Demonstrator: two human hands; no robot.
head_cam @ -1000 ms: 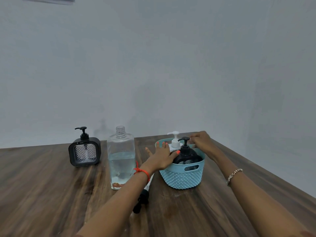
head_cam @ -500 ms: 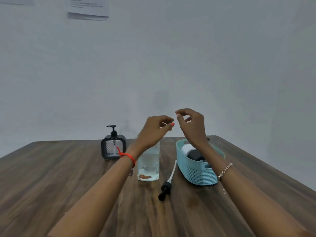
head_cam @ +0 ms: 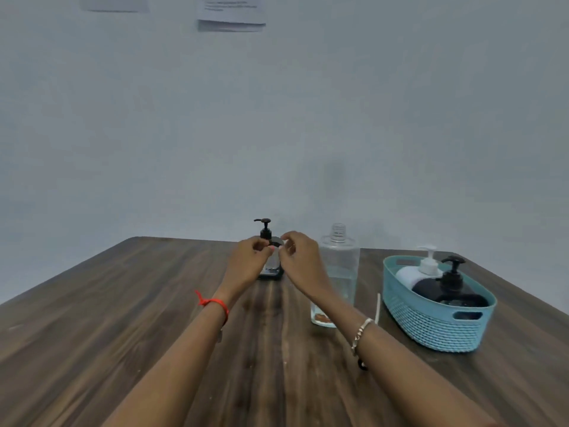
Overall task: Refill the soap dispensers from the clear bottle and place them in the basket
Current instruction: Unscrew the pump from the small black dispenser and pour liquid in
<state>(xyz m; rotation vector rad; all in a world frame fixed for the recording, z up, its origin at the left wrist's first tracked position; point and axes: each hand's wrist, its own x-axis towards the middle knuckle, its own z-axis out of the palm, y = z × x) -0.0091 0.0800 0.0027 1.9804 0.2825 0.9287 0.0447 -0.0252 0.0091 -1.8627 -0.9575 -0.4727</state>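
The left hand (head_cam: 248,261) and right hand (head_cam: 297,257), fingers curled, hover just before the black dispenser (head_cam: 265,233) — whether they are gripping it, I cannot tell.

Table (head_cam: 123,334) is dark brown wood grain, streaky with lighter bands. Basket (head_cam: 431,328) is teal with a woven-looking texture, and inside it are a white dispenser (head_cam: 412,274) and a black dispenser (head_cam: 452,288). By the far edge there's a black square dispenser (head_cam: 266,232). Clear bottle (head_cam: 341,260) holds see-through liquid with a brownish bit at the bottom. Red thread (head_cam: 215,303) on the left wrist, silver bracelet (head_cam: 361,329) on the right. Wall (head_cam: 308,118) is pale grey.
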